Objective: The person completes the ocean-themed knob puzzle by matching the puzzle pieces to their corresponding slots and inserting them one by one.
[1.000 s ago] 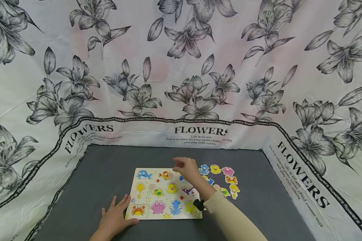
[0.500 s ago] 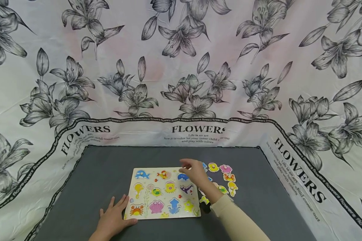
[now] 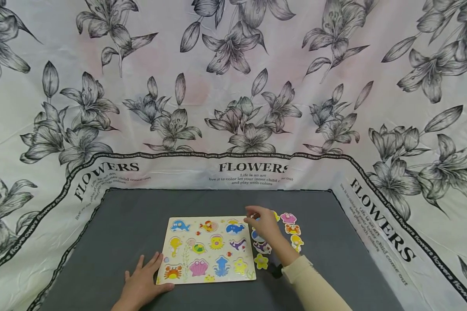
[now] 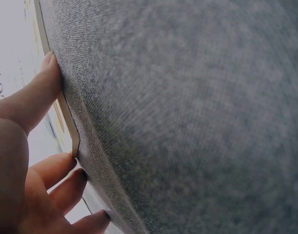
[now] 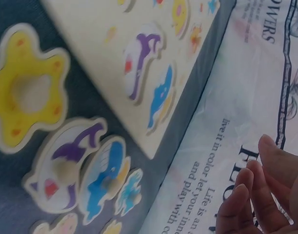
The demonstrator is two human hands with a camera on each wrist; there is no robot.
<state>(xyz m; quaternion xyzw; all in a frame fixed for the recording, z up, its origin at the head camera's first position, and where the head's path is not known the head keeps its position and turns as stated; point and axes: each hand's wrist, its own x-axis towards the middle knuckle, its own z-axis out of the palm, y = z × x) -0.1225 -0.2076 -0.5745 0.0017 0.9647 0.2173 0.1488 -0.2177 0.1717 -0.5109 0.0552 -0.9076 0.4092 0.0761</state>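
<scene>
A pale puzzle board with sea-animal pictures lies on the grey table. My left hand rests at its near left corner. In the left wrist view, the thumb touches one edge and the fingertips the other side of the corner. My right hand, fingers loosely bent and holding nothing, hovers just beyond the board's far right corner. Beneath and beside it lie loose knobbed pieces: a yellow star, a purple dolphin and a blue whale. The hand hides several of them in the head view.
Farther right lie more pieces, including a pink shell, an orange crab and a yellow seahorse. A white flower-printed cloth rises behind the table and borders its sides.
My right hand has moved right, from over the board's far right corner to over the loose pieces, uncovering the whale picture. The left hand stays at the corner.
</scene>
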